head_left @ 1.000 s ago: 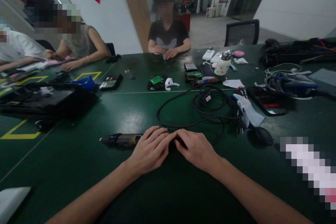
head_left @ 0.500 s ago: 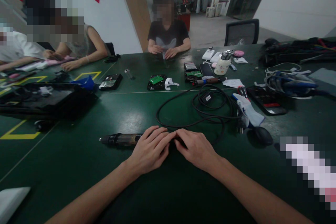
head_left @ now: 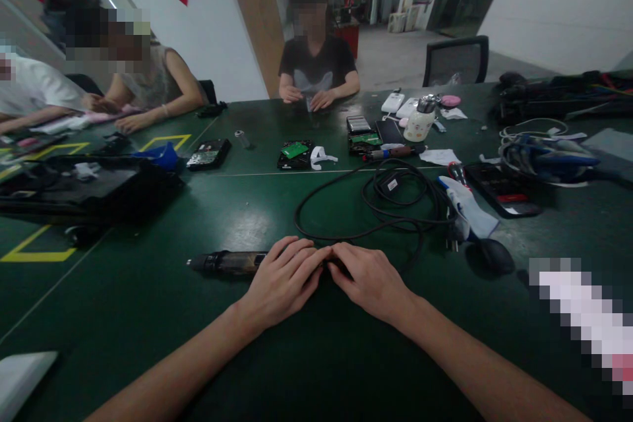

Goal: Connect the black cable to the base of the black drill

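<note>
Left hand (head_left: 285, 280) arches over the driver (head_left: 232, 263), hiding its rear, and right hand (head_left: 370, 275) curves in beside that end. Whether either grips, there's no telling!

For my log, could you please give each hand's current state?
Left hand: over the electric screwdriver; grip unclear.
Right hand: partly curled; whether holding anything, unclear.

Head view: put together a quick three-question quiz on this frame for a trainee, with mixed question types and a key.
1. Multiple choice: the electric screwdriver's tip points to the person's a) left, b) right, c) own body.
2. True or false: the patterned bottle lies on its side.
3. Fill in: beyond the right hand, the black cable lies in ____.

Key: 1 a; 2 false; 3 loops.
</note>
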A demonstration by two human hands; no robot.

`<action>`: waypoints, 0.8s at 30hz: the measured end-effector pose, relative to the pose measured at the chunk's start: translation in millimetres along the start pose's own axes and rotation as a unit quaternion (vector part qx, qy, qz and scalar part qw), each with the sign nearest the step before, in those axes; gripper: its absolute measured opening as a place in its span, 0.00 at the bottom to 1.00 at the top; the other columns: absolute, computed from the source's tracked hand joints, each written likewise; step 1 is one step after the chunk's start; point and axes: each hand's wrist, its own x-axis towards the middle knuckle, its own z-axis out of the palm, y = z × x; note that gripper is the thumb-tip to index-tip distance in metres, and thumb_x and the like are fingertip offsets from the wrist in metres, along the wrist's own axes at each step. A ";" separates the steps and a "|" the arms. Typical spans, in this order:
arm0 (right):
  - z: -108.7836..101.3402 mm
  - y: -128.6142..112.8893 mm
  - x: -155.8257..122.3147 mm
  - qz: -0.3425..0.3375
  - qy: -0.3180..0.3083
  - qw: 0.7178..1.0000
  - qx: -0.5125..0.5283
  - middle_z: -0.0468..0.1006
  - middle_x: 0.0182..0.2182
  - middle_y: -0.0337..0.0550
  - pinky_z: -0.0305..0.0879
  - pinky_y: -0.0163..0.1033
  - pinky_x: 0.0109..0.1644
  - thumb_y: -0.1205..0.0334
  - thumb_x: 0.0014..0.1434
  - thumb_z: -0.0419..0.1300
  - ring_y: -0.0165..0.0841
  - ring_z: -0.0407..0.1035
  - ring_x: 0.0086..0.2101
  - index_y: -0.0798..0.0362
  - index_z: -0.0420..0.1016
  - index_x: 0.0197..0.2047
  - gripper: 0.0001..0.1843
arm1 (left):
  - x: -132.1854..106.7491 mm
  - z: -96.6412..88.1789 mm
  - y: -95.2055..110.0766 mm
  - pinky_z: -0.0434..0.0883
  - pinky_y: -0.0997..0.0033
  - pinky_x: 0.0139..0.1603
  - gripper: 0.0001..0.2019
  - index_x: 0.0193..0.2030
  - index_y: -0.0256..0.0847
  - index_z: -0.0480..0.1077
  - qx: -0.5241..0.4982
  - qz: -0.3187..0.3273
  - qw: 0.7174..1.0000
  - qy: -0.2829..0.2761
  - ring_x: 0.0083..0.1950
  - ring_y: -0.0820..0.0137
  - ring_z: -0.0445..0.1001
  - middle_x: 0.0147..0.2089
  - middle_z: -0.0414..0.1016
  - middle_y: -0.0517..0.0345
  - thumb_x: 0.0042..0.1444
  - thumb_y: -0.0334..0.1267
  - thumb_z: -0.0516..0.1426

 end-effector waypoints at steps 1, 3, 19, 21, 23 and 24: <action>0.0 0.0 0.0 0.001 0.000 1.000 0.001 0.78 0.43 0.44 0.68 0.40 0.43 0.63 0.73 0.54 0.36 0.74 0.41 0.51 0.69 0.50 0.05 | -0.2 -0.2 0.1 0.68 0.51 0.66 0.28 0.72 0.42 0.61 -0.004 0.002 1.000 -0.001 0.60 0.60 0.75 0.59 0.78 0.51 0.66 0.33 0.58; -0.2 -0.3 0.0 0.000 0.002 1.000 0.007 0.78 0.44 0.44 0.68 0.40 0.44 0.64 0.73 0.54 0.36 0.75 0.42 0.51 0.70 0.50 0.06 | -0.7 -0.5 0.4 0.67 0.51 0.67 0.28 0.72 0.42 0.61 -0.012 0.008 1.000 -0.004 0.61 0.60 0.75 0.59 0.78 0.50 0.66 0.33 0.57; -0.4 -0.8 0.0 0.000 -0.004 1.000 0.007 0.78 0.44 0.44 0.68 0.40 0.44 0.63 0.73 0.53 0.36 0.74 0.41 0.51 0.69 0.51 0.06 | -1.3 0.7 -1.0 0.67 0.53 0.65 0.23 0.67 0.41 0.65 -0.007 -0.014 1.000 -0.002 0.58 0.62 0.75 0.57 0.79 0.53 0.67 0.34 0.59; -0.4 -1.1 0.0 0.001 -0.001 1.000 0.007 0.78 0.44 0.44 0.68 0.40 0.44 0.63 0.73 0.53 0.37 0.75 0.42 0.51 0.69 0.51 0.06 | -0.8 -1.3 -0.1 0.66 0.53 0.66 0.24 0.69 0.41 0.64 -0.018 -0.007 1.000 -0.004 0.60 0.61 0.74 0.58 0.78 0.52 0.66 0.34 0.58; -0.3 -1.3 -0.1 0.000 0.004 1.000 0.009 0.78 0.45 0.44 0.68 0.40 0.45 0.64 0.73 0.53 0.36 0.75 0.43 0.51 0.69 0.52 0.07 | -0.5 -2.7 0.2 0.66 0.53 0.67 0.25 0.70 0.42 0.63 -0.022 0.002 1.000 -0.007 0.60 0.61 0.74 0.58 0.78 0.52 0.66 0.32 0.57; -0.2 -1.4 -0.2 -0.001 0.005 1.000 0.010 0.78 0.45 0.44 0.68 0.40 0.45 0.64 0.73 0.53 0.36 0.75 0.43 0.51 0.70 0.53 0.08 | -0.5 -2.8 0.1 0.65 0.53 0.67 0.26 0.70 0.42 0.63 -0.022 0.006 1.000 -0.007 0.60 0.62 0.75 0.58 0.78 0.52 0.66 0.32 0.57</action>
